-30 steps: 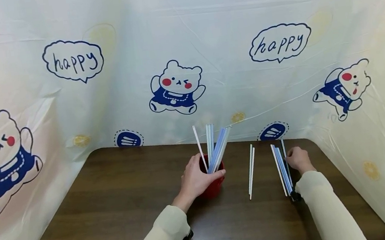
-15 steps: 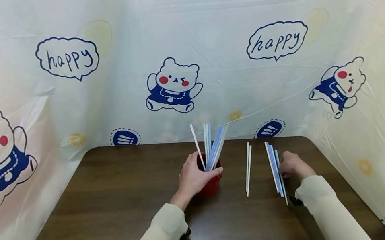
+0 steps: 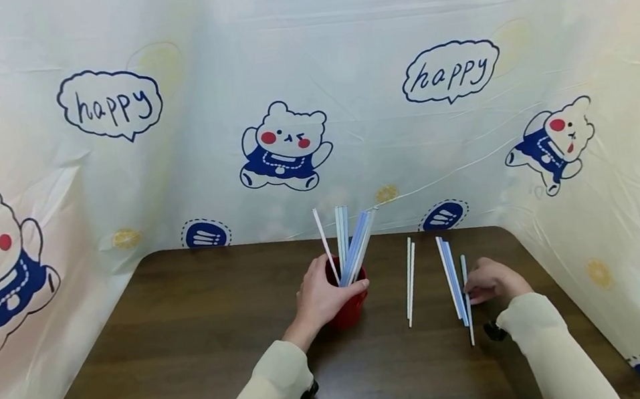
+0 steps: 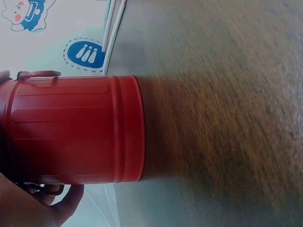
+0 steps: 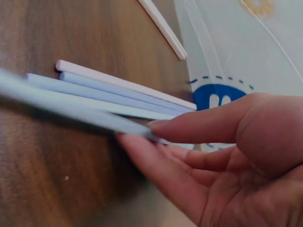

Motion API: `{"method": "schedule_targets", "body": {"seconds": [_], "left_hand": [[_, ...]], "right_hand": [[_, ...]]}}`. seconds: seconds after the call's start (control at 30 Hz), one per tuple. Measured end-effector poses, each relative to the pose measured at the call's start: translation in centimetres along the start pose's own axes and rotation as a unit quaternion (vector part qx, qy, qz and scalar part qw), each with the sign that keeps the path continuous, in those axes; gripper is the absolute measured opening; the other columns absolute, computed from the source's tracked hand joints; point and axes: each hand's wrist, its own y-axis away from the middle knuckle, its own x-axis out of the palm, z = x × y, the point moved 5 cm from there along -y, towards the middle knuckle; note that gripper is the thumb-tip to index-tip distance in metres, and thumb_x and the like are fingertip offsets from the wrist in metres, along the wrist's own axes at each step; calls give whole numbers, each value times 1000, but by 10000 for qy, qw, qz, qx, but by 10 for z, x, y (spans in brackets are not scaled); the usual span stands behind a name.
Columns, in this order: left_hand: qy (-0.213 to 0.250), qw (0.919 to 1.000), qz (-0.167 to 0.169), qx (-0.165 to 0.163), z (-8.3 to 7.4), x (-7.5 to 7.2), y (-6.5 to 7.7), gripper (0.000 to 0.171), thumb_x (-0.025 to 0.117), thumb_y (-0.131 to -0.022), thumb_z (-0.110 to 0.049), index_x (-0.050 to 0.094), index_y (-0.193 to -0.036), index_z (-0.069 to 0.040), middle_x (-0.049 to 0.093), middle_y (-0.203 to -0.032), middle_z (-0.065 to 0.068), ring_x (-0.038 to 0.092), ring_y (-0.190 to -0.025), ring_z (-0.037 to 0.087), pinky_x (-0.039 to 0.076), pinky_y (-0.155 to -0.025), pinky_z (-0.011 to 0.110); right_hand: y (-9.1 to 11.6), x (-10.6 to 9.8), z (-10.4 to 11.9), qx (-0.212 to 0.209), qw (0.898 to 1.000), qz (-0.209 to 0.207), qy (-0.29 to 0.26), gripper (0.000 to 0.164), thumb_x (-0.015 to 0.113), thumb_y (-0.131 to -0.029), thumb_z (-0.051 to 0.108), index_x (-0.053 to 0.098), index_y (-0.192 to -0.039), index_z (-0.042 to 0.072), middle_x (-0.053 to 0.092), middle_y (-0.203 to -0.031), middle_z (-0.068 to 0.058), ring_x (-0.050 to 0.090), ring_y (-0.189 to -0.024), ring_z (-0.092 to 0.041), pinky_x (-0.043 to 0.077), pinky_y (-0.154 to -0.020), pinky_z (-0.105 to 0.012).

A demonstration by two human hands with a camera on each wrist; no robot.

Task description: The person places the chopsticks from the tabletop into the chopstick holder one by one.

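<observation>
Left hand (image 3: 322, 297): fingers grasp the upper part of the red canister, thumb along the near right side of its rim.
Red canister (image 3: 348, 317): upright on the wooden tabletop (image 3: 209, 322), left of the loose sticks; ribbed wall, small handles on its sides.
Sticks in the canister (image 3: 357, 248): white, pale pink and blue; one pale pink one leans left, a few stand nearly upright, the blue-and-white bunch leans right.
Right hand (image 3: 494, 279): thumb and fingers pinch one light blue stick.
Light blue stick (image 3: 471, 328): just right of the right-hand row, its near end reaching closer to the person; blurred in the right wrist view, so contact with the tabletop cannot be told.
Right-hand row (image 3: 451, 283): pale pink and blue sticks lying side by side on the tabletop.
White pair (image 3: 410, 282): two sticks lying close together between canister and row.
Backdrop (image 3: 365, 38): pale cloth printed with bears and "happy" bubbles.
Sleeves (image 3: 267, 395): cream, on both arms.
</observation>
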Motion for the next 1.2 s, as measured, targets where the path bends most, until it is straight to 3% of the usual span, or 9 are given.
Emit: {"method": "schedule_targets", "body": {"seconds": [0.07, 0.23, 0.47, 0.6, 0.73, 1.03, 1.2], "left_hand": [[20, 10000, -33, 0, 0, 0, 0, 79, 85, -72, -58, 55, -134, -19, 60, -123, 1, 61, -113, 28, 52, -92, 62], [6, 10000, -58, -8, 1, -1, 0, 79, 86, -73, -57, 56, -135, -18, 60, -122, 0, 60, -110, 25, 52, -92, 61], [5, 10000, -39, -51, 2, -1, 0, 85, 85, -70, -62, 55, -136, -18, 60, -123, 0, 59, -110, 22, 52, -92, 62], [6, 10000, -18, -67, 2, 0, 0, 86, 85, -71, -62, 54, -138, -18, 60, -123, 0, 59, -110, 23, 52, -93, 61], [-2, 10000, -30, -32, 2, 0, 0, 87, 84, -71, -62, 54, -139, -17, 60, -124, 1, 59, -111, 24, 52, -93, 61], [45, 9999, -86, 32, 1, -1, 0, 76, 86, -74, -55, 55, -134, -20, 60, -121, 1, 61, -111, 28, 51, -93, 62], [-3, 10000, -73, 38, 3, -1, -1, 83, 84, -72, -62, 56, -135, -17, 60, -120, 0, 61, -111, 27, 51, -92, 60]], "right_hand": [[-1, -3, -3, -24, 9996, -2, -296, 12, 62, -89, -9, 61, -98, -17, 65, -78, -15, 68, -64, -19, 62, -66, -34], [-1, -12, -2, -337, 9919, -181, -1209, 19, 57, -93, -12, 50, -109, -19, 66, -78, -11, 68, -68, -17, 62, -68, -34], [12, -18, 34, -1331, 9692, -806, -1907, 38, 56, -99, -6, 37, -131, -16, 64, -102, -18, 70, -82, -16, 62, -78, -34], [27, -14, 62, -1901, 9498, -1226, -2161, 34, 60, -100, -1, 42, -128, -11, 66, -98, -7, 72, -84, -16, 61, -80, -33], [39, -4, 88, -2416, 9222, -1428, -2660, 28, 62, -99, -1, 46, -122, -7, 67, -91, 2, 71, -82, -13, 62, -76, -32], [62, 28, 142, -3364, 8620, -1660, -3408, 23, 62, -99, -4, 48, -117, -8, 63, -94, -6, 69, -80, -16, 62, -73, -35], [70, 49, 165, -3807, 8398, -1699, -3478, 25, 61, -97, -10, 46, -117, -11, 60, -95, -8, 68, -80, -14, 62, -69, -34]]}}
